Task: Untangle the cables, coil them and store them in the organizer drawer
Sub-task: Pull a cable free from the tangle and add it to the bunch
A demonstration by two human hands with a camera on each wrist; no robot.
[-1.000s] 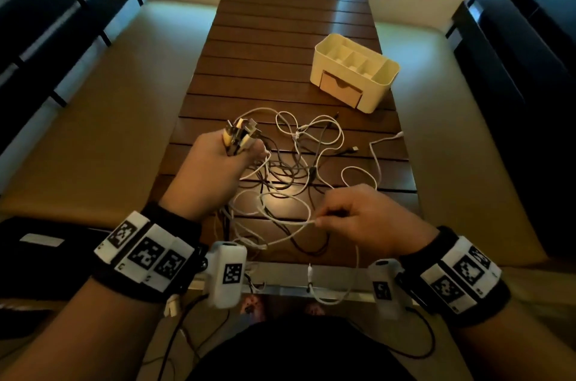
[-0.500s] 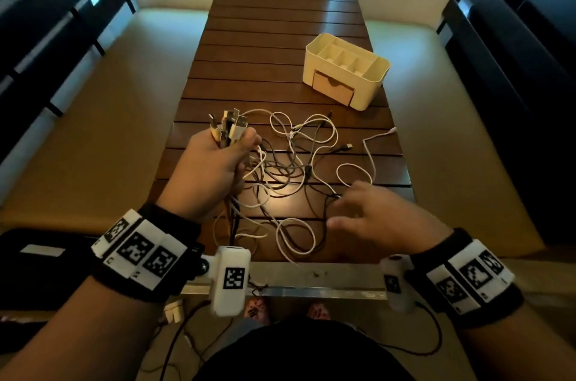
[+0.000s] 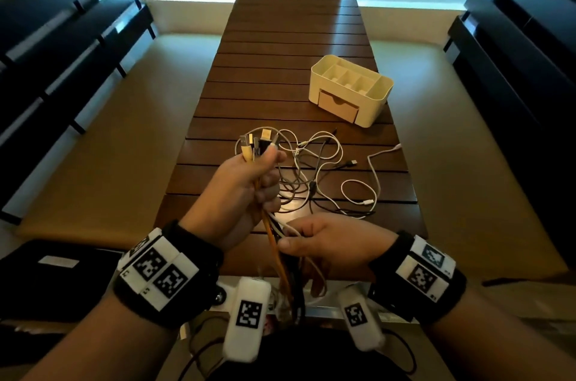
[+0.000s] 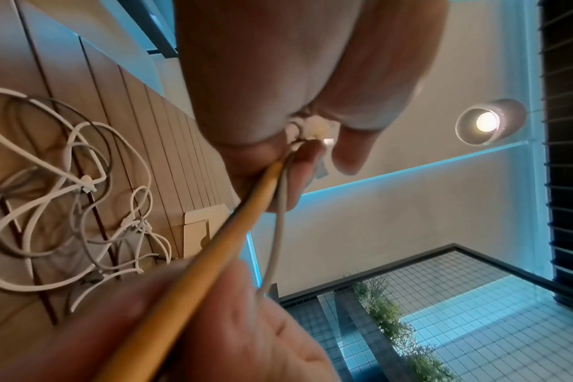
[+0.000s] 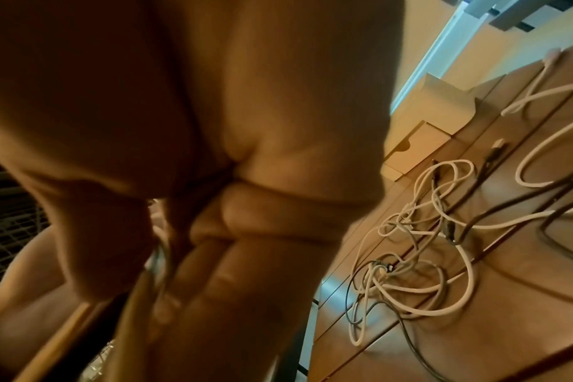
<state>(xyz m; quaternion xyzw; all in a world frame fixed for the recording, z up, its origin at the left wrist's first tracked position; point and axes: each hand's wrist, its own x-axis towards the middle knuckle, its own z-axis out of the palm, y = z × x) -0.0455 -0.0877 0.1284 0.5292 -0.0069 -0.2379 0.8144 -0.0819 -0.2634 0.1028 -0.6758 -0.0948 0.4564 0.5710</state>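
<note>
Both hands (image 3: 240,190) (image 3: 327,243) grip the cables (image 3: 274,243) between them.

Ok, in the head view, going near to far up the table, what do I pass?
Right hand pinching the cables, left hand gripping the bundle of plugs, cream organizer with its drawer shut.

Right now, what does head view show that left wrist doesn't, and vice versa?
Only head: the left hand gripping a bundle of cables with the plug ends fanned above the fist, the right hand pinching strands below it, and the organizer's open top compartments.

Only left wrist: a lit ceiling lamp and a tiled area behind mesh railing.

Both: the yellow cable running out of the left hand, the loose tangle on the slatted table, and the closed drawer front.
</note>
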